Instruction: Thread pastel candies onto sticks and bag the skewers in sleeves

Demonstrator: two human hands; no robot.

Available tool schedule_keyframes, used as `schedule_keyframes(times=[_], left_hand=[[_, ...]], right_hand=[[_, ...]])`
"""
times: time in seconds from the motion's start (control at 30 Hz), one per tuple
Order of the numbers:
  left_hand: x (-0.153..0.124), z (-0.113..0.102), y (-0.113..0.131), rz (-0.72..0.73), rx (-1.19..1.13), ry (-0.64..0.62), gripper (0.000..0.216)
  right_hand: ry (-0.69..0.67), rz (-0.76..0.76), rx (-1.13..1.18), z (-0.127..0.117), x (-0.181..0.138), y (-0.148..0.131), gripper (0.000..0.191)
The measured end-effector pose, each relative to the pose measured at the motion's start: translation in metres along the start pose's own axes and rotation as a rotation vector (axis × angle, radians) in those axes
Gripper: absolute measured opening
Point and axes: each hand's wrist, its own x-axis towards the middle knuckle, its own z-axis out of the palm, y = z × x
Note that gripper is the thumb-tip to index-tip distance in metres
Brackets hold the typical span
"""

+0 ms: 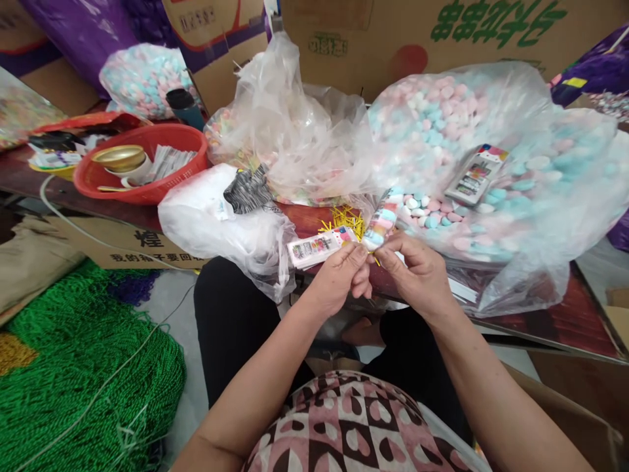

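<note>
Between my hands is a small clear printed bag of pastel candies (pixel 382 219), tilted with its gathered end toward me. My left hand (pixel 341 275) is closed, pinching this end between thumb and fingers. Opposite it, my right hand (pixel 415 269) is closed too, its fingertips at the same gathered end. A bit of yellow shows there, partly hidden by the fingers. Beside my left hand lies a stack of flat printed bags (pixel 314 249). Behind the filled bag is a pile of yellow twist ties (pixel 346 219). Loose pink, white and blue candies (pixel 435 213) spill near my right hand.
A large clear sack of candies (pixel 531 170) covers the table's right side, with another printed stack (pixel 476 176) on it. Other plastic sacks (pixel 289 124) stand behind. At left are a red basket (pixel 189 157) and a dark-lidded bottle (pixel 184 108). Green netting (pixel 93 367) lies on the floor.
</note>
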Motion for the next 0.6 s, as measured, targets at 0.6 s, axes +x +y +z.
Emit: schedule_keyframes(times=[0.6], left_hand=[[0.0063,-0.0071,0.0032,-0.156,-0.115,-0.024,0.033]], right_hand=[[-0.032,-0.025,-0.054,0.0061,0.0033,0.0022,0.019]])
